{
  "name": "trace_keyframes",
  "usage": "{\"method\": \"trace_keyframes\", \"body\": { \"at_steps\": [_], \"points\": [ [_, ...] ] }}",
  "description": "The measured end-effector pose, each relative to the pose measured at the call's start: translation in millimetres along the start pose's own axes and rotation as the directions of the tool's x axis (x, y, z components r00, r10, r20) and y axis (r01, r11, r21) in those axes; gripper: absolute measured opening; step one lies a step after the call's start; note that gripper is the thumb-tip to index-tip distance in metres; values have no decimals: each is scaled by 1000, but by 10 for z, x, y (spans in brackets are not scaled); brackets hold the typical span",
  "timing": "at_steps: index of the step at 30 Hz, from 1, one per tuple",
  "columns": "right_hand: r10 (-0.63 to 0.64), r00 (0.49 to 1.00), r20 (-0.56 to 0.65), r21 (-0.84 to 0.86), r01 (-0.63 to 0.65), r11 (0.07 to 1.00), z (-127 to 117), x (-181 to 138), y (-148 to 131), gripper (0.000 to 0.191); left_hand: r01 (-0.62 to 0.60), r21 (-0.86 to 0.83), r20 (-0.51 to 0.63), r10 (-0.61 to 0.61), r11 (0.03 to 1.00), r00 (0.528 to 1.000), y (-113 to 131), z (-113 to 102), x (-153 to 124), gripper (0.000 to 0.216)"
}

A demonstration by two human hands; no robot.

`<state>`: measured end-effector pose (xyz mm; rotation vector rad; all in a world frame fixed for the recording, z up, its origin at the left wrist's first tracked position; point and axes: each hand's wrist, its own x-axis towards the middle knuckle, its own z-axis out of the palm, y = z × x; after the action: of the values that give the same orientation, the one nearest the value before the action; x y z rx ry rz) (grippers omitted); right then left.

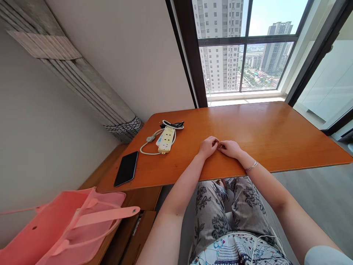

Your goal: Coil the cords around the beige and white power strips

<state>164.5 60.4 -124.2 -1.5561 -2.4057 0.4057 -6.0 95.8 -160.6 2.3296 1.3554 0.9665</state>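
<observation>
My left hand (209, 147) rests on the brown wooden table (256, 129) near its front edge, with the fingers curled in. Beside it lies my right hand (230, 148), also with bent fingers, and the fingertips of both hands meet or nearly meet. Nothing shows in either hand. A thin bracelet (252, 166) circles my right wrist. To the left of my hands is a cream power strip (166, 140) with its white cord and plug (150, 138) looped around it. A black tablet or large phone (126, 169) lies flat at the table's left end.
An open pink bag (68, 224) with a strap stands at the lower left on a wooden surface. A grey curtain (91, 81) hangs at the left wall. Behind the table is a dark-framed window (244, 40). My legs in patterned trousers (212, 209) are below the front edge.
</observation>
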Motion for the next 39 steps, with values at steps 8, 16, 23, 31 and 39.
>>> {"method": "trace_keyframes", "body": {
  "at_steps": [8,16,23,31,39],
  "points": [
    [-15,1000,-6,9,16,1000,24,-1,23,20,2,7,-2,-2,1000,1000,9,-6,-4,15],
    [-17,1000,-15,19,17,1000,35,-1,36,21,5,12,10,-5,1000,1000,3,-10,3,16],
    [-25,999,-28,24,25,999,39,-12,46,17,8,8,15,-8,1000,1000,-3,-9,9,16],
    [-38,999,-33,25,39,999,54,-4,62,17,1,-3,6,-1,1000,1000,3,-7,3,16],
    [-37,999,-29,8,38,999,49,-19,46,19,3,-3,6,-3,1000,1000,1,-3,-3,16]
  ]
}}
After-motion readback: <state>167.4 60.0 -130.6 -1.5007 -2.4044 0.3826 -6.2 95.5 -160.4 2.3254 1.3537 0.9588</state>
